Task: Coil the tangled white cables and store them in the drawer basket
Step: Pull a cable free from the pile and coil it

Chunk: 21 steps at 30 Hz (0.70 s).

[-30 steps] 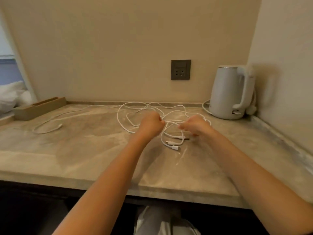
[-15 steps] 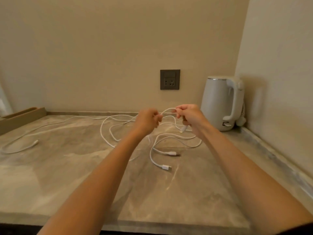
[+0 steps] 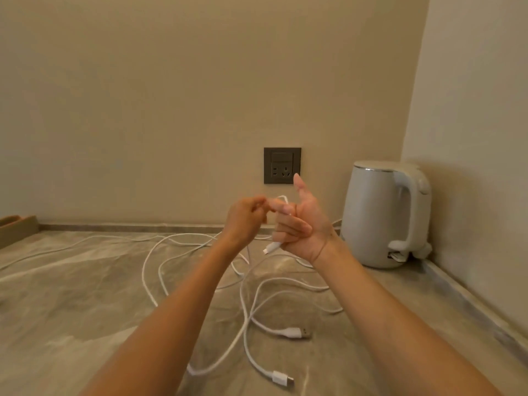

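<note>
Tangled white cables (image 3: pixel 248 292) sprawl in loops over the stone countertop (image 3: pixel 71 310), with two plug ends lying near the front, one plug (image 3: pixel 297 332) and another plug (image 3: pixel 283 378). Both my hands are raised above the tangle. My right hand (image 3: pixel 300 227) has its lower fingers curled on a cable end, whose connector (image 3: pixel 271 247) sticks out below the fist, thumb and forefinger extended. My left hand (image 3: pixel 245 215) pinches the same cable just left of it, and a short loop arches between the two hands. No drawer or basket is visible.
A white electric kettle (image 3: pixel 385 215) stands at the back right corner by the side wall. A dark wall socket (image 3: pixel 282 165) sits behind my hands. A wooden tray (image 3: pixel 15 228) lies at the far left edge.
Both hands rose higher and closer together with the cable. My right hand turned palm inward with the connector hanging below it. The view tilted up and to the right.
</note>
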Tool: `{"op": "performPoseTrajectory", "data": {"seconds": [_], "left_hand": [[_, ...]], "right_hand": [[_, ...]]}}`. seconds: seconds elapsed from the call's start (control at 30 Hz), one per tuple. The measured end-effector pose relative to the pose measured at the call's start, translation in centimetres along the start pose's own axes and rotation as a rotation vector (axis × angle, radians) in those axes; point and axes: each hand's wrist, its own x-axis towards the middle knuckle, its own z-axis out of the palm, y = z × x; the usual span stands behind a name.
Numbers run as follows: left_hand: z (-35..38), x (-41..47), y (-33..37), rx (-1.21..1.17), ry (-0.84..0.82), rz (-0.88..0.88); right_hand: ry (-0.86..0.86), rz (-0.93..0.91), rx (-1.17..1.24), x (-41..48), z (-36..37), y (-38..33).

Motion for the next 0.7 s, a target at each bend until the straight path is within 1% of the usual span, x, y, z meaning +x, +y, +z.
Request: {"op": "performPoseTrajectory", "data": {"seconds": [0.1, 0.23, 0.33, 0.43, 0.5, 0.53, 0.63, 0.7], "left_hand": [[1.0, 0.0, -0.6, -0.083, -0.253, -0.043], [2.2, -0.2, -0.7, -0.120, -0.509, -0.176], [2.5, 0.1, -0.8, -0.032, -0.735, -0.245], [2.0, 0.3, 0.0, 0.079, -0.857, -0.236], [1.3, 0.5, 0.7, 0.158, -0.878, -0.207], [1.0, 0.7, 0.9, 0.192, -0.858, -0.181], [-0.1, 1.2, 1.0, 0.235, -0.714, -0.141], [-0.6, 1.5, 0.9, 0.188, -0.593, -0.146]], "right_hand": [[0.107, -0.092, 0.036, 0.8, -1.1, -1.1], [0.246, -0.198, 0.088, 0.6, -2.9, -2.7], [0.329, -0.290, 0.101, 0.2, -3.8, -3.5], [0.419, -0.350, 0.068, 0.3, -4.7, -3.3], [0.473, -0.358, -0.005, 0.4, -5.1, -3.1], [0.508, -0.343, -0.075, 0.5, -5.3, -3.0], [0.610, -0.240, -0.373, 0.9, -5.2, -2.7], [0.656, -0.157, -0.548, 1.1, -5.0, -2.4]]}}
